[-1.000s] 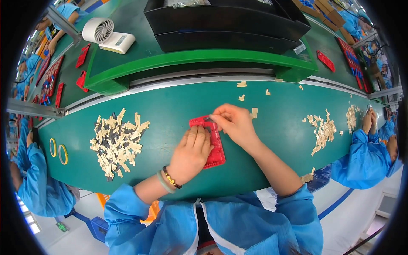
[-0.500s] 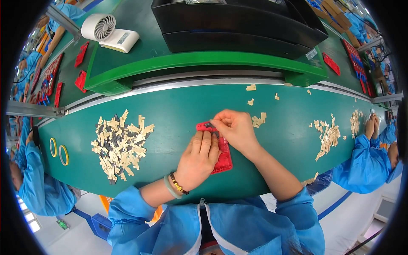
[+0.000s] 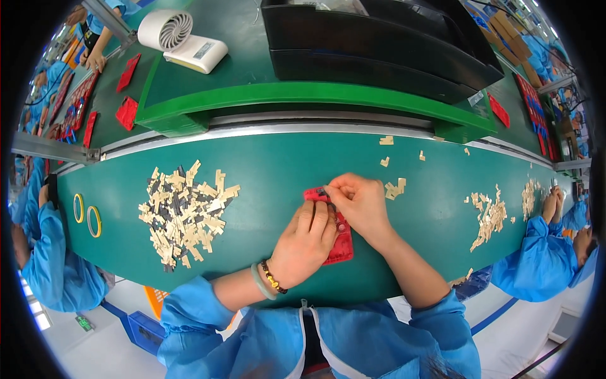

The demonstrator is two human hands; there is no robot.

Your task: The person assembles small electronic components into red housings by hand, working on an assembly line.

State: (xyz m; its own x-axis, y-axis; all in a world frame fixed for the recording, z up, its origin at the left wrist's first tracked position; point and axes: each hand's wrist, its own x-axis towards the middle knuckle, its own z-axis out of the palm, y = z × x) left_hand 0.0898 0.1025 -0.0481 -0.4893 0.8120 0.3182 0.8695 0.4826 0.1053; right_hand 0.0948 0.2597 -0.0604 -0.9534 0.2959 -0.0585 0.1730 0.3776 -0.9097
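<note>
Head view shows you've slid the red tray rightward along the green belt, left hand flat pinning it, right hand pinching a small piece at its top edge.

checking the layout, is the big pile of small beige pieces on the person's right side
No, the big pile of small beige pieces lies left of the left hand on the green belt.
</note>
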